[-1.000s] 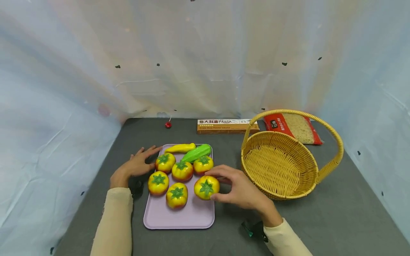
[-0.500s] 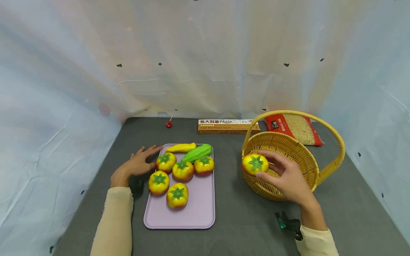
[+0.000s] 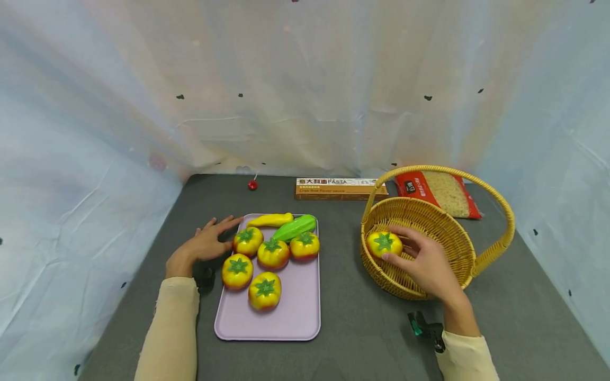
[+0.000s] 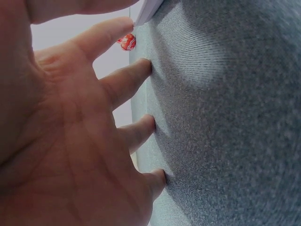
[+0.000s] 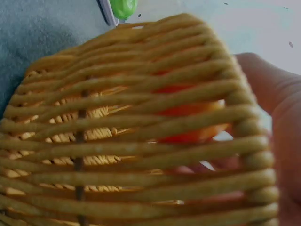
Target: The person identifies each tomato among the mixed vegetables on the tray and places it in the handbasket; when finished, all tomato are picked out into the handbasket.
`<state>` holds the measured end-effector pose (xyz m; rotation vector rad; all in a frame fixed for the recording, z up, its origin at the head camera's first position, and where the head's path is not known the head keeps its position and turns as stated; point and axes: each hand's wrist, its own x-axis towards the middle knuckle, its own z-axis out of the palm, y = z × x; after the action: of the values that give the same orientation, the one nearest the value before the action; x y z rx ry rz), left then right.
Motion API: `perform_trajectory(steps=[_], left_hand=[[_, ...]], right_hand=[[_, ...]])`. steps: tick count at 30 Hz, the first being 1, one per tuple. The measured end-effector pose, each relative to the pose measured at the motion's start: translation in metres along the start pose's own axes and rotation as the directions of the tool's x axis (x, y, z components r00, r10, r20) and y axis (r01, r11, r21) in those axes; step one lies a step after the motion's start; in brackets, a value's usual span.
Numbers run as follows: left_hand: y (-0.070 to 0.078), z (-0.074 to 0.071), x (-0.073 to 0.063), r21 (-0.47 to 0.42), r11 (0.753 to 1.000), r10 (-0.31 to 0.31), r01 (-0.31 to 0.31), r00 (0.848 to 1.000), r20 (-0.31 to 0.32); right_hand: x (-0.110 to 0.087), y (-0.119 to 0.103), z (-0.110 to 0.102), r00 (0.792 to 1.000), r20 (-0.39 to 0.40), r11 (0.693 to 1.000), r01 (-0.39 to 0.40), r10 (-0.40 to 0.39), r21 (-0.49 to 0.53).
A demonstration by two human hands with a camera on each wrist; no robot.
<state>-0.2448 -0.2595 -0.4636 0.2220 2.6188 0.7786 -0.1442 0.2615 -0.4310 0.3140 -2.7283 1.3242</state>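
In the head view my right hand (image 3: pixel 426 264) holds a yellow-and-red tomato (image 3: pixel 384 243) with a green star-shaped top, inside the left part of a wicker basket (image 3: pixel 397 288). Through the slats of the basket wall (image 5: pixel 141 99), the right wrist view shows the tomato's red side (image 5: pixel 181 136); much of the hand is hidden. My left hand (image 3: pixel 202 246) has its fingers spread at the left edge of a lilac tray (image 3: pixel 295 317). In the left wrist view, the fingertips of the left hand (image 4: pixel 80 136) touch the grey tabletop. Several similar tomatoes (image 3: pixel 265 291) lie on the tray.
A yellow pepper-like vegetable (image 3: pixel 270 220) and a ridged green one (image 3: pixel 294 228) lie at the tray's far end. Behind stand a pasta box (image 3: pixel 340 189) and a red bag (image 3: pixel 443 193). The basket's tall handle (image 3: pixel 508 227) arches over its opening. Curtains enclose the table.
The right hand has carried one tomato from the tray rightward to the basket, then lowered it below the rim. My left hand has stayed in place by the tray.
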Motion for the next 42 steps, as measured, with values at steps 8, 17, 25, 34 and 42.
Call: perform_trajectory(steps=[8,17,25,34,42], left_hand=[[-0.001,0.0,0.0,0.004,1.0,-0.004,0.004,1.0,-0.001],[-0.001,-0.002,0.0,-0.003,1.0,0.0,0.0,1.0,-0.01],[-0.001,-0.002,0.0,0.004,1.0,-0.003,0.004,1.0,-0.007],[-0.002,0.002,0.0,-0.002,1.0,0.011,-0.011,1.0,-0.011],[-0.004,0.002,-0.001,-0.011,1.0,0.011,-0.012,1.0,-0.016]], right_hand=[[-0.003,-0.001,-0.007,0.999,0.035,0.993,-0.021,0.025,-0.119],[0.003,-0.029,-0.002,0.988,0.006,0.987,0.157,-0.157,0.021],[0.027,-0.062,0.029,0.954,0.108,0.942,0.249,-0.278,0.226],[0.061,-0.076,0.077,0.938,0.155,0.903,0.24,-0.31,0.357],[0.076,-0.064,0.108,0.953,0.197,0.954,0.177,-0.228,0.243]])
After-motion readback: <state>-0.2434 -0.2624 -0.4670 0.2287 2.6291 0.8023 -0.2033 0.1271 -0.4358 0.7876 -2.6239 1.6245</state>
